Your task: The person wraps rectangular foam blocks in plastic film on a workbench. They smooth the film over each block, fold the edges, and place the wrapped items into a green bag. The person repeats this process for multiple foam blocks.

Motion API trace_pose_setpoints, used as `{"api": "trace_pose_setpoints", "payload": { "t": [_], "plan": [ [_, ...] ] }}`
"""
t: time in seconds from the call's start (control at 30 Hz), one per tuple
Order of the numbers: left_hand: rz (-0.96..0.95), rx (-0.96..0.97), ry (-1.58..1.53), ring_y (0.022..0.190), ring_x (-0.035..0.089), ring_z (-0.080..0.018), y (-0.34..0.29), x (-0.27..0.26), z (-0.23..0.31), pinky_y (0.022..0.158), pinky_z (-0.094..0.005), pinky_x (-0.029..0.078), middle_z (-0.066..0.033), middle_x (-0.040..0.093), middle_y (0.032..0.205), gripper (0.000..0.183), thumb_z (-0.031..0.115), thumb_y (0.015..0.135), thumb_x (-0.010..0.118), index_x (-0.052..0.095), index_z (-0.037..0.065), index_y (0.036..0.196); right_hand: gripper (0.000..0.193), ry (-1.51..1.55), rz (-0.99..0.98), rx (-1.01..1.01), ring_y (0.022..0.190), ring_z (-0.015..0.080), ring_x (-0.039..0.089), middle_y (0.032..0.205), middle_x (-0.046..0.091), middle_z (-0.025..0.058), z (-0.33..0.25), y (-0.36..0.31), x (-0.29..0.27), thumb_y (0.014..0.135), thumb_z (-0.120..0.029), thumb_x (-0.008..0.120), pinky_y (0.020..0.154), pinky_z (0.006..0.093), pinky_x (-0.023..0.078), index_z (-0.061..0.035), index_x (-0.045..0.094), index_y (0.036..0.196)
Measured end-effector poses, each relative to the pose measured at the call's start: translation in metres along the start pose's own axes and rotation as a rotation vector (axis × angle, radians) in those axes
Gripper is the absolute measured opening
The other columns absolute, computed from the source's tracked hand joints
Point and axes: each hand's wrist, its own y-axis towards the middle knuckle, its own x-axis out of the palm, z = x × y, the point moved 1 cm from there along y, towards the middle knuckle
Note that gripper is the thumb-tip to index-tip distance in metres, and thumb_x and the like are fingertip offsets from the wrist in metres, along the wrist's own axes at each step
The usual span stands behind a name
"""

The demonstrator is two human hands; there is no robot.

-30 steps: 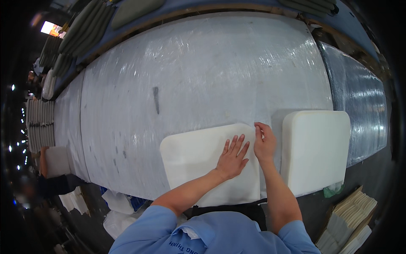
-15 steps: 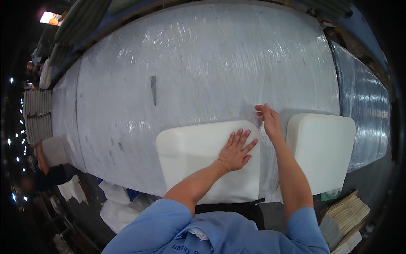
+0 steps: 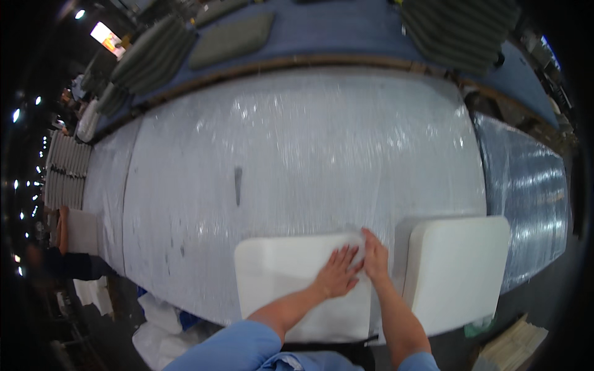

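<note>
A white foam cushion (image 3: 278, 278) with rounded corners lies flat on the plastic-wrapped table (image 3: 322, 154) right in front of me. My left hand (image 3: 337, 273) rests palm down near its upper right corner, fingers spread. Along the cushion's right edge is my right hand (image 3: 376, 258), turned on its side with fingers stretched out, at or touching the edge. Neither hand grips anything that I can see. To the right of my right hand, a second white foam cushion (image 3: 461, 269) sits on the table, apart from the first.
Beyond the table stands a blue-topped surface (image 3: 334, 31) with grey-green cushions (image 3: 232, 40) on it. At the far left, a person's arm (image 3: 63, 229) touches a grey cushion beside a stack of cushions (image 3: 67, 170). A cardboard box (image 3: 510, 346) stands at lower right.
My right hand has moved left to the cushion's edge, and its bent fingers have straightened. My left hand stays on the cushion. The view has tilted up, showing more beyond the table.
</note>
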Motion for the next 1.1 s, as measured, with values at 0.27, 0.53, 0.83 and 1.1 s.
{"api": "trace_pose_setpoints", "payload": {
  "t": [0.27,0.53,0.83,1.1],
  "plan": [
    [-0.028,-0.021,0.014,0.153,0.013,-0.0465,-0.003,-0.014,0.005,0.122,-0.0601,0.012,-0.0247,0.019,0.165,0.059,0.047,0.100,0.045,0.045,0.016,0.149,0.043,-0.129,-0.237,0.231,0.115,0.0294,0.066,0.121,0.070,0.0213,-0.045,0.044,0.003,0.107,-0.031,0.045,0.101,0.0356,0.048,0.0007,0.067,0.125],
    [-0.178,-0.031,0.127,0.152,0.016,-0.0459,-0.003,-0.022,0.010,0.122,-0.0594,0.015,-0.0229,0.017,0.166,0.064,0.050,0.101,0.043,0.035,0.017,0.156,0.045,0.026,0.125,0.119,0.126,0.0310,0.060,0.135,0.063,0.0222,-0.020,-0.026,0.010,0.107,-0.028,0.045,0.108,0.0364,0.043,0.0048,0.058,0.136],
    [-0.076,-0.040,0.152,0.154,0.012,-0.0450,-0.011,-0.034,0.021,0.123,-0.0594,0.012,-0.0204,0.011,0.168,0.062,0.044,0.103,0.042,0.030,0.018,0.159,0.035,0.242,0.208,0.044,0.092,0.0164,0.065,0.108,0.070,0.0115,-0.054,-0.067,-0.002,0.106,-0.021,0.051,0.084,0.0313,0.054,0.0027,0.063,0.128],
    [-0.121,-0.133,0.042,0.151,0.019,-0.0464,-0.118,-0.063,0.054,0.120,-0.0619,0.020,-0.0201,0.022,0.165,0.059,0.036,0.101,0.050,0.037,0.018,0.156,0.035,0.887,-0.020,0.592,0.079,0.0221,0.070,0.100,0.071,0.0085,-0.009,-0.029,0.020,0.108,-0.035,0.048,0.068,0.0363,0.055,-0.0055,0.065,0.115]
  ]
}}
